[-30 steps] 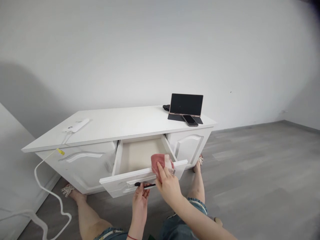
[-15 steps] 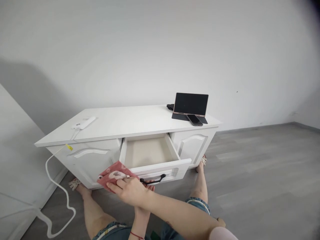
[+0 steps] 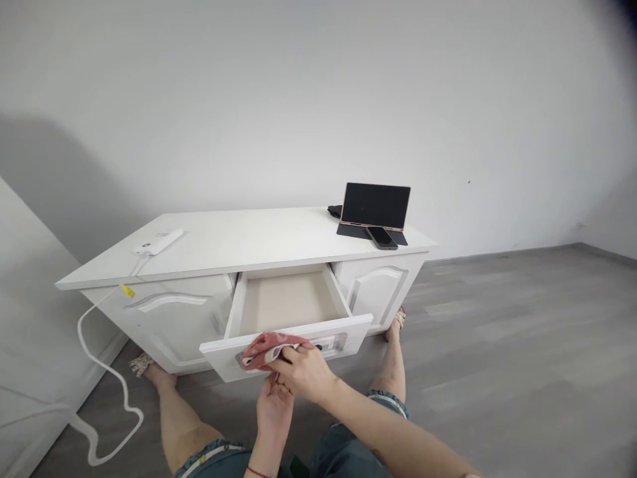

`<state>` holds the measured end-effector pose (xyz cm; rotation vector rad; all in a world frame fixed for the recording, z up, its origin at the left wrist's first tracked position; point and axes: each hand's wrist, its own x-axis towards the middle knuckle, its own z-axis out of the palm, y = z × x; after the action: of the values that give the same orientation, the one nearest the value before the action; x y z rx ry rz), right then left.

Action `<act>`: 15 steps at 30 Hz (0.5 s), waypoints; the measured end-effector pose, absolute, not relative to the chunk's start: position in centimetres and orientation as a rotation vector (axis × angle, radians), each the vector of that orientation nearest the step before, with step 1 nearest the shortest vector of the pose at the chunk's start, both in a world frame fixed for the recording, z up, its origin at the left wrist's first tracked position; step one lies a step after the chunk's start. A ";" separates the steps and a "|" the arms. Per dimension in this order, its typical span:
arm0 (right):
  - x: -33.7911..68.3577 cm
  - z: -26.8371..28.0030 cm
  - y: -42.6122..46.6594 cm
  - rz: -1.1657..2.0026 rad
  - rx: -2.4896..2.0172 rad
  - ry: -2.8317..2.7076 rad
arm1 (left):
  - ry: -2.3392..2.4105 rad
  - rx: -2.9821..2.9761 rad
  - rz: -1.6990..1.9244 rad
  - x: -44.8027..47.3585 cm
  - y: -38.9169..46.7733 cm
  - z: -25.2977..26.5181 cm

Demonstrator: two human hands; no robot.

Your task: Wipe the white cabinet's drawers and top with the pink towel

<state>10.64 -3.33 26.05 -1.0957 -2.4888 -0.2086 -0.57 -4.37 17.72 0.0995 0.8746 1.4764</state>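
Observation:
A red cloth with pale patches is bunched against the front of a pulled-out white drawer. My right hand grips the cloth from above, its fingers closed on the fabric at the drawer handle. Most of that black handle is hidden behind the cloth and hand. Just below, my left hand has its palm turned up and its fingers curled beneath the cloth, close to my right fingers. What those left fingers hold, if anything, is hidden. The drawer's inside is bare.
On the white cabinet top stand a tablet in a dark folding cover and a phone. A small black item lies behind them. At the left, a white power strip trails its cord down to the floor.
The cloth, spread out left of the handle before, is now bunched over the drawer front. My right hand has moved right with it. My left hand has come out from behind my right arm.

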 end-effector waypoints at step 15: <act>17.1 11.0 -5.2 -0.052 -1.764 -1.658 | 0.985 0.283 1.467 1.7 -4.0 17.7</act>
<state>17.13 -5.19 11.04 -1.7642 -1.6581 -0.0521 1.70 -4.03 17.66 0.2834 0.9850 1.4669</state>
